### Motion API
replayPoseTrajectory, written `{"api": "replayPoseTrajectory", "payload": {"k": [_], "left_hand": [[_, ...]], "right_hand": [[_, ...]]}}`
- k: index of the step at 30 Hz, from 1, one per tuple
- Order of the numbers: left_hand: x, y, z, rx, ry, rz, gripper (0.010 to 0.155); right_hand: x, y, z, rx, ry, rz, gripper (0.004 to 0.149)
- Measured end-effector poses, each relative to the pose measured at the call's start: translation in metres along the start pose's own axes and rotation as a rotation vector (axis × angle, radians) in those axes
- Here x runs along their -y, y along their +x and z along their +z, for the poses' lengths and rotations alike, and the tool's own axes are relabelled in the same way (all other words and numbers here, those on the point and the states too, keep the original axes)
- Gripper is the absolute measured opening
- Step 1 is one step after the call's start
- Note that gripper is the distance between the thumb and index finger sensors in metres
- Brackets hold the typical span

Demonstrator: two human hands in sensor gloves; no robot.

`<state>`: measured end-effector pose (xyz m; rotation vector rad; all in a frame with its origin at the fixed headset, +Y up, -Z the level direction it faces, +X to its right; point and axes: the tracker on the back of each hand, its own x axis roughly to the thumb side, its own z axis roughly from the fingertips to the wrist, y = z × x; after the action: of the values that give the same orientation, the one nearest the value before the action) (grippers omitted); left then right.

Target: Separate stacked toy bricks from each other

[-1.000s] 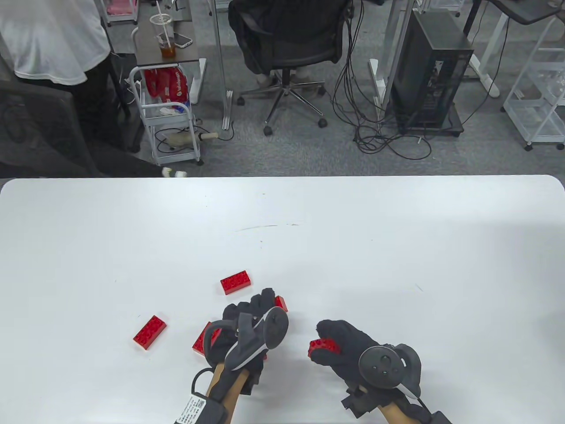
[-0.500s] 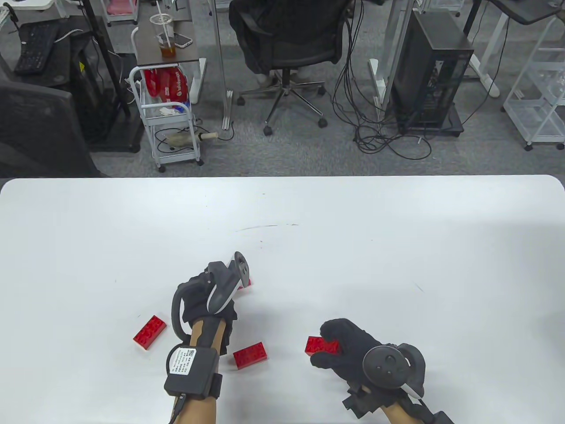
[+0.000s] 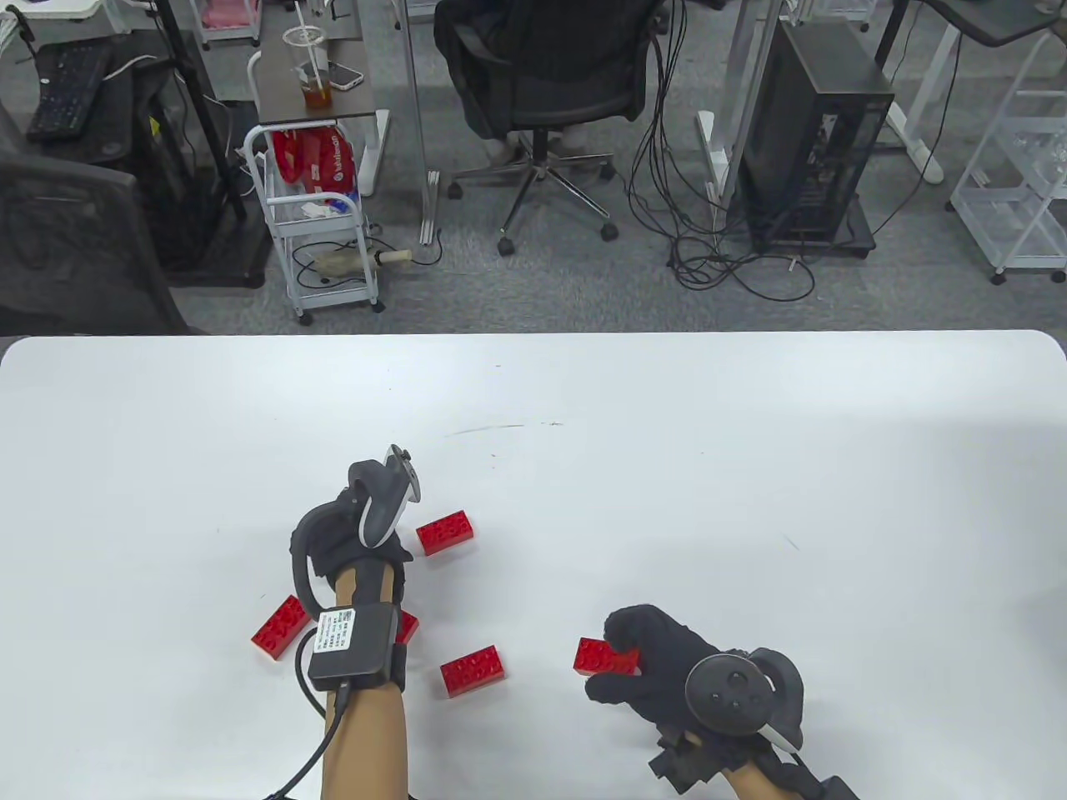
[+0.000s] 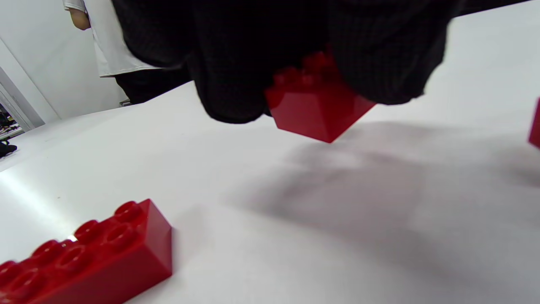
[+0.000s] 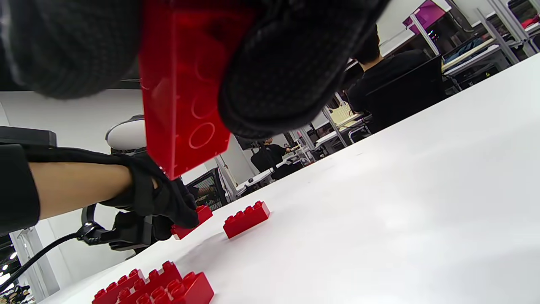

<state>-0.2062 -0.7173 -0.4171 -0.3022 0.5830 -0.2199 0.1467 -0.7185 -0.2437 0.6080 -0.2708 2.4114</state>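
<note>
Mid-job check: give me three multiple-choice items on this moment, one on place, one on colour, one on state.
1. Relative to the left hand, the farthest brick lies: A) to its left; B) to its right; C) nearer the person.
2. The bricks are: A) blue; B) red; C) yellow.
3. The right hand: A) lies flat, empty; B) points upward; C) holds a brick.
Answers: B, the table view shows it just right of that hand; B, every brick in view is red; C, its fingers grip the held brick.

Four red bricks (image 3: 445, 533) lie scattered on the white table (image 3: 750, 467).
</note>
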Motion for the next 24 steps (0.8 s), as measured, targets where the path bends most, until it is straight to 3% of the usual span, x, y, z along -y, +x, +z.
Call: {"api": "replayPoseTrajectory", "payload": {"k": [17, 20, 24], "left_hand": [[0.017, 0.000, -0.016, -0.044, -0.080, -0.073, 0.070], [0.014, -0.002, -0.014, -0.045, -0.109, -0.074, 0.079], [0.001, -0.004, 0.001, -0.043, -0.029, -0.127, 0.083]], "right_hand": [[0.002, 0.001, 0.000, 0.001, -0.014, 0.000, 0.063], [0.002, 0.000, 0.000, -0.001, -0.019, -0.005, 0.063], [0.004, -0.002, 0.000, -0.006, -0.032, -0.009, 0.063]]}}
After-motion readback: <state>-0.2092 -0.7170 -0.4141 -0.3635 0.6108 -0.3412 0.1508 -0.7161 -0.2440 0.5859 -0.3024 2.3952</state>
